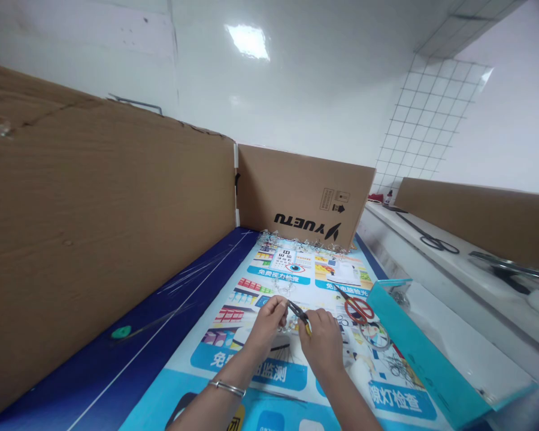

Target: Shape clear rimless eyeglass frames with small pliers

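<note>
My right hand (321,340) is closed round the yellow-and-black handles of small pliers (298,310), whose jaws point up and left toward my left hand. My left hand (273,315) is closed, thumb and fingers pinched together beside the plier tips; what it holds is too small to make out. Under both hands lies a printed poster sheet (233,294). Red-handled scissors (358,309) rest to the right of my right hand, with a clear round coil (375,335) just below them. Thin wire pieces (399,366) lie further right.
A teal box (424,359) with a white inside stands open at the right. Cardboard panels rise at the left (117,209) and back (296,185). Clear tangled pieces (305,242) line the back panel's foot. A green item (121,332) lies on the blue surface. Black scissors (438,242) rest on the right ledge.
</note>
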Action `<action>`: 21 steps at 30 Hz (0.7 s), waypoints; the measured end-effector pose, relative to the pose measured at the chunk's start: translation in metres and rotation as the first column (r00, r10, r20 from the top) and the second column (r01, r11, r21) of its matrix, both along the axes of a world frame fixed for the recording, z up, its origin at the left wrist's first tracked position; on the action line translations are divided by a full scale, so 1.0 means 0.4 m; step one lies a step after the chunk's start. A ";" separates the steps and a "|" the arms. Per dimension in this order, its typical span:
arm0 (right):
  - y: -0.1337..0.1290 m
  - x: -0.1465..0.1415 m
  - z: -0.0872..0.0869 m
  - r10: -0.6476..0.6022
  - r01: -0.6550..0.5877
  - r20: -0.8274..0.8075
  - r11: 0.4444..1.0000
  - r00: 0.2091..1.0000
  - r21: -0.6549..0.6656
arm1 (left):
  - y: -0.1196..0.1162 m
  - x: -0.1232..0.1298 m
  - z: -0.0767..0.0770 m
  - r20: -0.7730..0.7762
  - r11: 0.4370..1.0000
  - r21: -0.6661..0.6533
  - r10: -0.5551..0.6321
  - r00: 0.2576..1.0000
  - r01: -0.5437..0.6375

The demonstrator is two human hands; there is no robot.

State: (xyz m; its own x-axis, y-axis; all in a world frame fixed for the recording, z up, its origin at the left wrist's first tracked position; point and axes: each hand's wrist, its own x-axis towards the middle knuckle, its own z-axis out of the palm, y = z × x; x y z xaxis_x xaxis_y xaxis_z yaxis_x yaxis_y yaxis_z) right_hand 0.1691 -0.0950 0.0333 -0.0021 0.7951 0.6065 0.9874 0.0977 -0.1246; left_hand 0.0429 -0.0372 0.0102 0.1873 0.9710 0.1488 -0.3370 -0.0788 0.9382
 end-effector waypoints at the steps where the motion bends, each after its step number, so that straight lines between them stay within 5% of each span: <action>1: 0.000 0.001 0.000 0.004 -0.004 0.003 1.000 1.000 0.005 | -0.001 0.000 0.001 0.008 1.000 -0.005 -0.008 1.000 0.008; 21: 0.001 0.005 0.005 0.029 -0.031 0.081 0.999 0.996 0.025 | -0.004 -0.002 0.013 0.127 0.991 -0.043 -0.118 0.985 0.125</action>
